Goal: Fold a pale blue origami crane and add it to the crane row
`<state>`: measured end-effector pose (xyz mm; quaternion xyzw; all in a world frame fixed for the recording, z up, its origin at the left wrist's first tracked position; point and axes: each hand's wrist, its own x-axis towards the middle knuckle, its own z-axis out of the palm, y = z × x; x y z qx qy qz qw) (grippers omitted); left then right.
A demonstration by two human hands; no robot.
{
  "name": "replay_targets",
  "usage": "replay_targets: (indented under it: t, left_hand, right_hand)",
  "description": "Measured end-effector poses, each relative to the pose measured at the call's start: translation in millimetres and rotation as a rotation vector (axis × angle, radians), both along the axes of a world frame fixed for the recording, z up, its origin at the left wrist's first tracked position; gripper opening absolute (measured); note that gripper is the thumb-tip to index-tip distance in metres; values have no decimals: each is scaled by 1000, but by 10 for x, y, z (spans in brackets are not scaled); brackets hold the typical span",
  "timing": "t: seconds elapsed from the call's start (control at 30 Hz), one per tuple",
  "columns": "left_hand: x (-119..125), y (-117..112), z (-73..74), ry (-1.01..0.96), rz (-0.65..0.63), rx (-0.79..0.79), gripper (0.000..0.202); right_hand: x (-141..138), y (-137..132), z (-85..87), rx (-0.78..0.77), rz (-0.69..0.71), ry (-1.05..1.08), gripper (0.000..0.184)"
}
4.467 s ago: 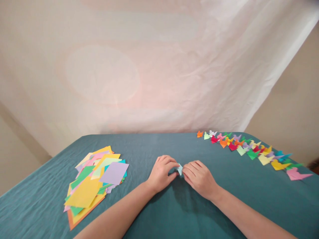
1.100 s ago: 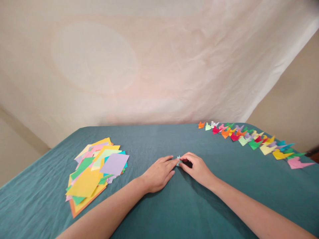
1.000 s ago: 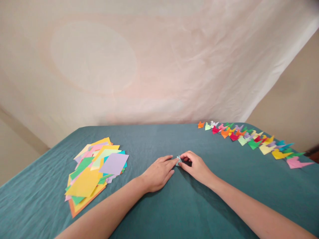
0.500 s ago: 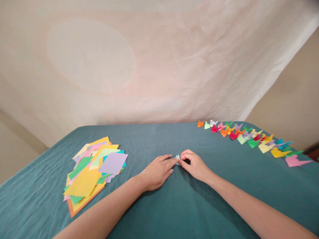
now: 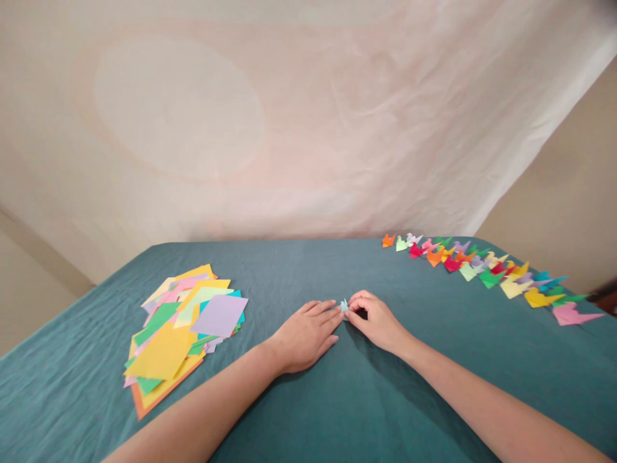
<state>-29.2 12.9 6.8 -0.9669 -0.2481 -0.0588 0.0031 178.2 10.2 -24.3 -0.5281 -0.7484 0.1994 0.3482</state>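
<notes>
A tiny pale blue folded paper piece (image 5: 344, 305) sits on the teal tablecloth (image 5: 366, 411) between my two hands. My left hand (image 5: 306, 334) lies flat on the cloth, fingers stretched out, fingertips touching the paper's left side. My right hand (image 5: 376, 319) is curled, thumb and fingers pinched on the paper's right side. Most of the paper is hidden by my fingers.
A loose pile of coloured paper squares (image 5: 180, 331) lies at the left. A row of several folded paper figures (image 5: 482, 270) in many colours runs along the table's far right edge. A cream sheet (image 5: 289, 128) hangs behind the table.
Over the last second my hands have barely shifted. Since 4.5 s ago my left hand flattened out and my right hand's grip narrowed to a fingertip pinch.
</notes>
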Motion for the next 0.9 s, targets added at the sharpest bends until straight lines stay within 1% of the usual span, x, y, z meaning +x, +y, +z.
replay_targets:
  t: [0.2, 0.9]
  left_hand:
    - [0, 2, -7, 9, -1, 22, 45]
    - [7, -3, 3, -28, 6, -3, 44]
  right_hand:
    - [-11, -4, 7, 9, -7, 0, 14]
    - [-24, -1, 23, 19, -17, -32, 12]
